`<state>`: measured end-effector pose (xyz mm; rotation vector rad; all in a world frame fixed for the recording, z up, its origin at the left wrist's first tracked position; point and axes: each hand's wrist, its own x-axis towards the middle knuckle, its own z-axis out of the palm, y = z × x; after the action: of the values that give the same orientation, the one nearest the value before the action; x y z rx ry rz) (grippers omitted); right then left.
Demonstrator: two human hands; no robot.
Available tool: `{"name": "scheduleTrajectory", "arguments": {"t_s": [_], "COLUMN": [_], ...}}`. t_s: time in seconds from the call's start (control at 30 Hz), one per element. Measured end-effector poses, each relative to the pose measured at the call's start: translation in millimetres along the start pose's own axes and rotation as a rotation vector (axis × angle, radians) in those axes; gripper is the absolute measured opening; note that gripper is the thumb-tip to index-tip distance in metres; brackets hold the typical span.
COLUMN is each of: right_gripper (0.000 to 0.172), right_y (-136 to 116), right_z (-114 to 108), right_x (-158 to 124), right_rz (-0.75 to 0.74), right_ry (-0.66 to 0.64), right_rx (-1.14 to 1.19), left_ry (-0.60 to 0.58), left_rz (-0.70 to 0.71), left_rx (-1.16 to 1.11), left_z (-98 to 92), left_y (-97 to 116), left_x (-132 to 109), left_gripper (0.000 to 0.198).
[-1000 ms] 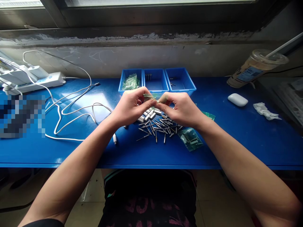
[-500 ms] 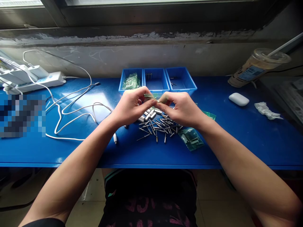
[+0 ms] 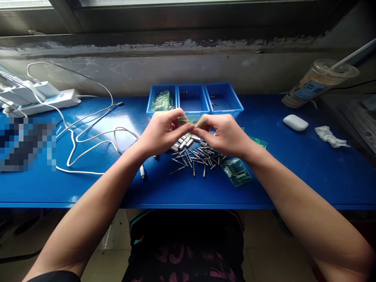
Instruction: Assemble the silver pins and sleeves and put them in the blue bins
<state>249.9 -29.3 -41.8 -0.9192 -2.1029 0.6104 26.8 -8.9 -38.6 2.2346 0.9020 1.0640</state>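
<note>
Between my two hands is a small green-tinted clear plastic bag (image 3: 189, 118), pinched from both sides. My left hand (image 3: 164, 129) is closed on its left part, thumb and fingers pressed together. On the other side my right hand (image 3: 221, 131) is closed on it too, and the thumbs nearly meet. What the bag holds is hidden by my fingers. Below the hands lies a pile of metal rivets (image 3: 202, 156) with thin pins. Short silvery metal pieces (image 3: 185, 141) sit just behind them. A filled green bag (image 3: 236, 172) rests right of the pile.
Three joined blue bins stand behind my hands: the left bin (image 3: 162, 102) holds green bags, the middle bin (image 3: 194, 103) several short tubes, the right bin (image 3: 226, 102) a few rivets. White cables (image 3: 88, 135), a power strip (image 3: 63, 98), a drink cup (image 3: 311, 86) and a white case (image 3: 295, 122) surround them.
Both hands keep their grip on the green bag, with only a slight shift of the fingers. The whole view has moved a little; the things on the table stay put.
</note>
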Motion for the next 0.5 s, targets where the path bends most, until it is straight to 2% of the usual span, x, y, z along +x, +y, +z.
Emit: {"name": "scheduleTrajectory", "arguments": {"t_s": [0.5], "right_gripper": [0.034], "right_y": [1.6], "right_z": [0.5], "right_x": [-0.5], "right_rz": [-0.018], "right_ry": [0.024], "right_rx": [-0.028], "left_ry": [-0.008], "left_rz": [0.010], "left_rx": [0.030], "left_z": [0.1], "left_y": [-3.0], "left_x": [0.4], "left_gripper": [0.021]}}
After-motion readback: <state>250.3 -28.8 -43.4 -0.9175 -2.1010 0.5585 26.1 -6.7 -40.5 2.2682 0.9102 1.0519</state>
